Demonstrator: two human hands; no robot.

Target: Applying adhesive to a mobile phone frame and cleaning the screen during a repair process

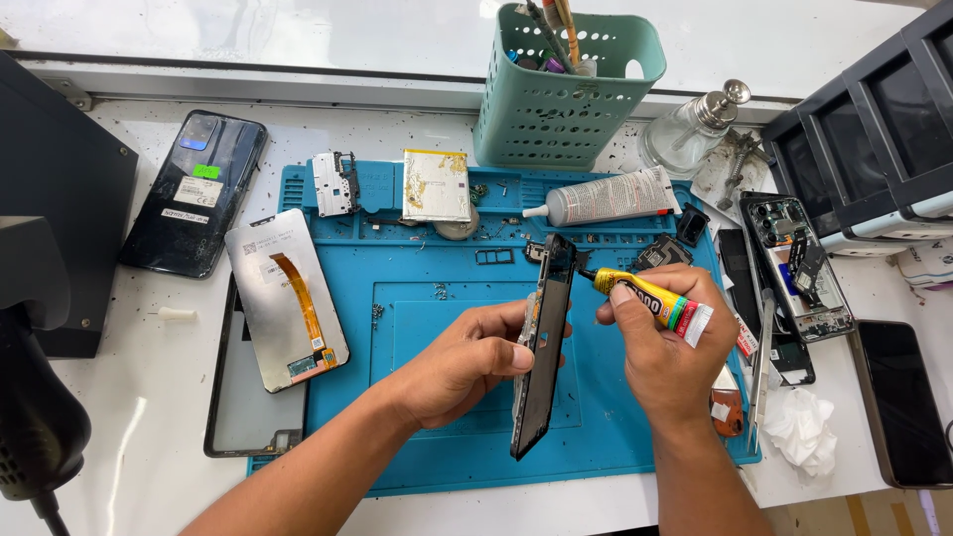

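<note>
Glue tube [655, 300] nozzle set against phone frame [544, 342] edge, above blue mat [437, 437].

Head view: left hand [467, 362] grip wrapped round frame, held on edge to turn its rim toward the nozzle; right hand [660, 352] grip pinching tube, ready to squeeze. Screen [286, 298] laid face down at mat's left, apart; larger tube [606, 199] near basket [566, 94].

A white worktop [149, 467] runs under a bright window ledge [298, 40], daylight falling evenly across it.
</note>
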